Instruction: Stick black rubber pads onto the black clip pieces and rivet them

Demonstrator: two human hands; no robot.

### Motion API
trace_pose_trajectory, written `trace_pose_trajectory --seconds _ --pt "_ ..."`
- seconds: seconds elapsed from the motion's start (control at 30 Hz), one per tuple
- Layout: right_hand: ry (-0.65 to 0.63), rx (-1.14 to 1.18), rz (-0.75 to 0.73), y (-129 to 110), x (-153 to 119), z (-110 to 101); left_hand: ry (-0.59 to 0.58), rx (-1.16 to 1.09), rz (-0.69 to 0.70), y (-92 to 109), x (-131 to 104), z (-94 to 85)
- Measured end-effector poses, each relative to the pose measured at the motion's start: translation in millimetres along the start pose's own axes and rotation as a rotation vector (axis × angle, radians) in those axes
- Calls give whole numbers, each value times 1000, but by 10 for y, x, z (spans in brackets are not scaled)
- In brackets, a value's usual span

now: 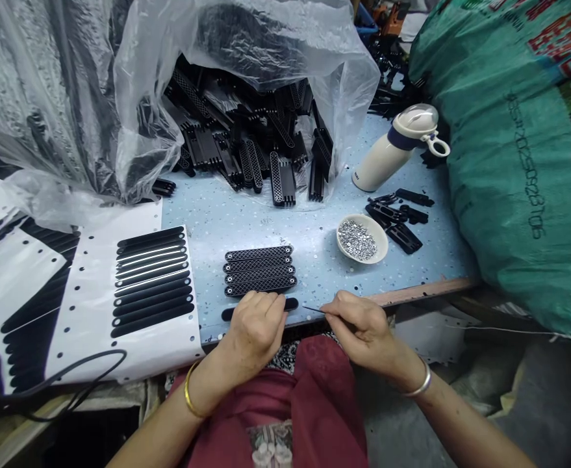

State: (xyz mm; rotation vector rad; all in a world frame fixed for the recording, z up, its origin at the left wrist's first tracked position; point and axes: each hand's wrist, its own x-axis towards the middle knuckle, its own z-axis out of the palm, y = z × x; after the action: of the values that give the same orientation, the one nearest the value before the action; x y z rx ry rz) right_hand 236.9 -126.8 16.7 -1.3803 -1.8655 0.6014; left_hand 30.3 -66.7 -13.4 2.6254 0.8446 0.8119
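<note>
My left hand (258, 328) is closed over a black strip (291, 304) lying at the table's front edge; its fingertips are turned down and partly hidden. Between the fingertips of my right hand (363, 325) is a thin dark pointed tool (313, 309), its tip aimed left toward the strip's right end without touching it. Just beyond my left hand, several black lattice-patterned pieces (260, 268) with a metal ring at each end lie stacked side by side. A cream bowl (381, 250) of small metal rings stands to the right.
Black strips (153, 279) line a white sheet (95, 312) on the left. A plastic bag (275, 39) spills black parts behind. A cream bottle (380, 159), loose black clips (397, 221) and a green sack (514, 162) are at right; a cable (90, 357) hangs front left.
</note>
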Motion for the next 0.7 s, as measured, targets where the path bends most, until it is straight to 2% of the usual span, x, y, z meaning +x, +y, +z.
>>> trace_pose_trajectory --seconds 0.53,0.7 --pt "-103 3 -6 -1 54 41 3 -18 17 1 24 -26" --pt "-175 -29 22 -28 86 28 6 -10 10 11 35 -29"
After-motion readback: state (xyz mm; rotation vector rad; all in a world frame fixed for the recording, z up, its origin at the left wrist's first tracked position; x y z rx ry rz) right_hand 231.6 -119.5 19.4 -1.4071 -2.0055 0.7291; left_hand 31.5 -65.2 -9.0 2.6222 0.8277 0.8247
